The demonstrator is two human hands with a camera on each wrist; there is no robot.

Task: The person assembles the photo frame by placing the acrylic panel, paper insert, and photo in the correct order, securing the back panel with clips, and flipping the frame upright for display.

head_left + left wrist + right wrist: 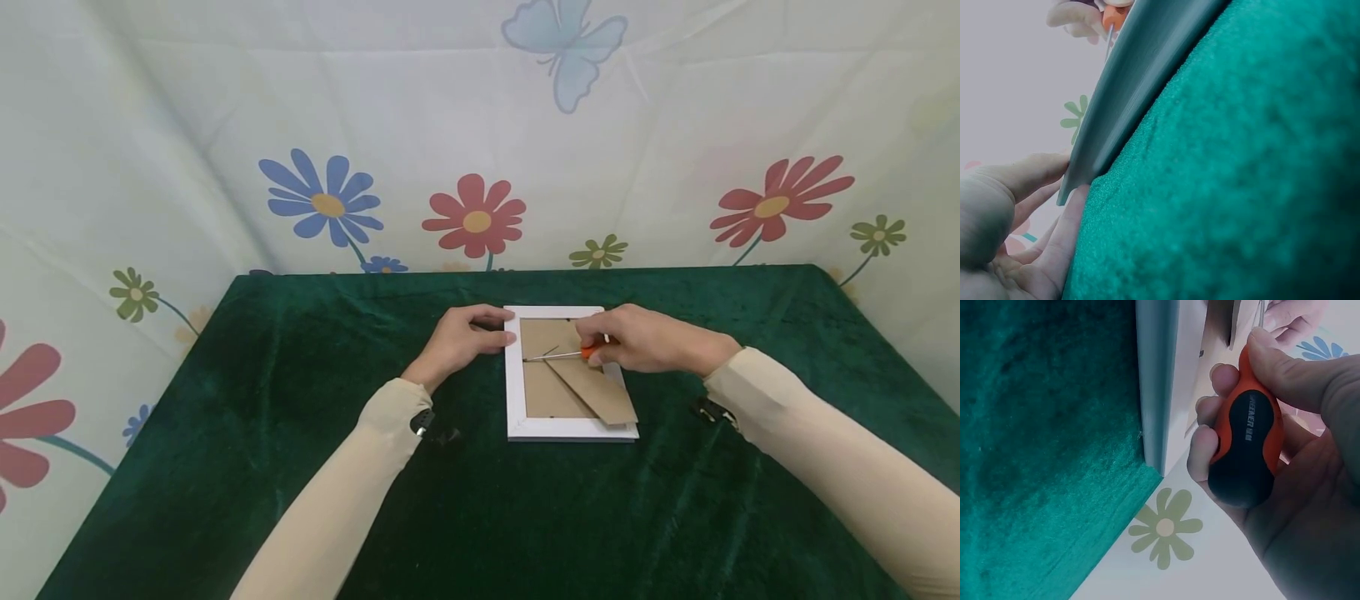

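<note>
A white picture frame (pixel 515 392) lies face down on the green cloth, its brown backing board (pixel 542 396) and the slanting stand flap (pixel 596 387) showing. At its left edge my left hand (pixel 461 340) pinches the border; in the left wrist view the thumb lies along one side of the frame's edge and fingers on the other. My right hand (pixel 652 337) grips an orange and black screwdriver (pixel 1250 437) over the backing. The thin metal shaft (pixel 558 357) points left, its tip at the inner edge of the left border, beside a small dark tab.
Dark green velvet cloth (pixel 337 467) covers the table. Behind it hangs a pale curtain (pixel 420 100) printed with flowers and a butterfly. Each wrist wears a dark strap (pixel 716 411) below a cream sleeve (pixel 810 433).
</note>
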